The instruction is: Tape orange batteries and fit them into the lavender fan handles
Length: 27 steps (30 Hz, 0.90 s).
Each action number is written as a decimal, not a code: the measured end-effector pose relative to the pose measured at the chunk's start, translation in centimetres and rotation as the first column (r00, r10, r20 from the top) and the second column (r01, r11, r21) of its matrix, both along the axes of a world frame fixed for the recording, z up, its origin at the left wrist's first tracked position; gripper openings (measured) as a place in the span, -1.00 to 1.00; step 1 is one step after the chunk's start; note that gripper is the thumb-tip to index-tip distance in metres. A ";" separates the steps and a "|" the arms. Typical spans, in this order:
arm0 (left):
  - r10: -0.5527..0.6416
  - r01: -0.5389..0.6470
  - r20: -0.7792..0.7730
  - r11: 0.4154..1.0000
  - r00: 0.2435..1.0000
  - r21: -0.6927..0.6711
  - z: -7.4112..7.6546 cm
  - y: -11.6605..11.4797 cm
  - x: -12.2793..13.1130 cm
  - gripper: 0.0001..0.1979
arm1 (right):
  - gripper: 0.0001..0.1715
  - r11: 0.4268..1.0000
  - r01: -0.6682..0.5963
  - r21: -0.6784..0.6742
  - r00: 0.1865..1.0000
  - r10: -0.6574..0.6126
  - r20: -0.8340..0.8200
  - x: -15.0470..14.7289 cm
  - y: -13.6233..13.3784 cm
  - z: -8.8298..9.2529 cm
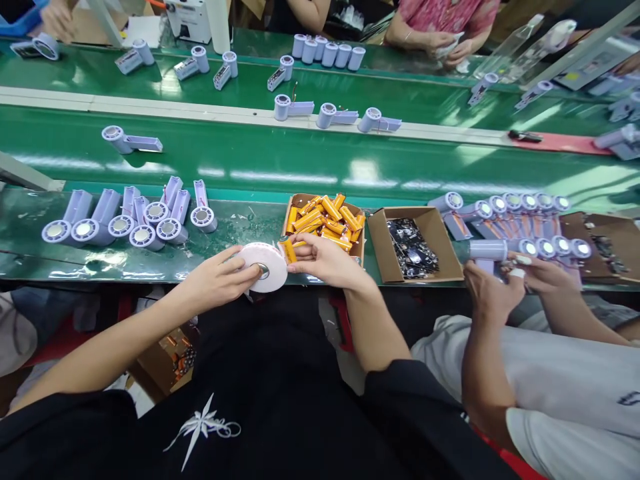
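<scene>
My left hand (226, 275) grips a white roll of tape (265, 257), its fingers at the hole in the middle. Close beside the roll, my right hand (320, 259) pinches an orange battery cell (288, 251) against the roll's right edge. Behind my right hand stands a cardboard box (289, 208) heaped with orange battery cells (325, 217). To the left on the bench lie several lavender fan housings with handles (145, 235).
A cardboard box (453, 257) of black circuit boards (413, 248) stands right of the cells. Farther right a co-worker's hands (493, 293) hold a lavender housing (487, 250). More housings (327, 117) stand along the green conveyor (240, 143), with other people across it.
</scene>
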<state>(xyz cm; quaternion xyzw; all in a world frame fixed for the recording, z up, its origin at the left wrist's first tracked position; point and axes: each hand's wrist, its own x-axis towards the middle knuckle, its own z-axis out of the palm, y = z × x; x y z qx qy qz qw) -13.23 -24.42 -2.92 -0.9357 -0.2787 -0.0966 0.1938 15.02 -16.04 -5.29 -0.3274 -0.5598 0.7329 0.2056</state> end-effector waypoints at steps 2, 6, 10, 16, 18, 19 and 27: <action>0.052 -0.052 0.030 0.999 0.998 -0.014 0.5 -0.8 0.9 -0.74 | -0.29 0.932 0.350 -0.093 0.930 -0.357 -0.084 -1.8 -3.5 -1.4; 0.107 -0.101 0.102 0.993 0.989 -0.056 0.6 -3.7 3.0 -0.77 | -0.31 0.607 0.783 -0.134 0.590 -0.793 -0.148 -3.9 -7.9 -2.7; 0.132 -0.113 0.106 0.979 0.986 -0.171 -1.7 -4.3 3.4 -0.71 | -0.50 0.428 0.884 0.185 0.465 -0.771 -0.436 0.9 -2.4 1.6; 0.352 -0.298 -0.035 0.732 0.935 -0.613 -3.6 3.7 -2.8 -0.47 | -0.52 0.351 0.847 0.400 0.527 -0.659 -0.537 5.8 2.3 3.9; 0.604 -0.541 -0.070 0.649 0.794 -0.534 -3.1 5.8 -4.6 -0.42 | -0.33 0.410 0.835 0.368 0.549 -0.669 -0.501 5.2 0.7 2.1; 0.725 -0.684 -0.107 0.574 0.680 -0.450 -2.9 6.5 -5.1 -0.33 | -0.22 0.433 0.835 0.340 0.550 -0.684 -0.480 5.0 -0.3 1.1; 0.611 -0.807 -0.527 0.448 0.591 -0.386 -2.1 15.3 -5.1 -0.52 | -0.27 0.479 0.825 0.300 0.563 -0.740 -0.368 5.3 -0.5 -1.5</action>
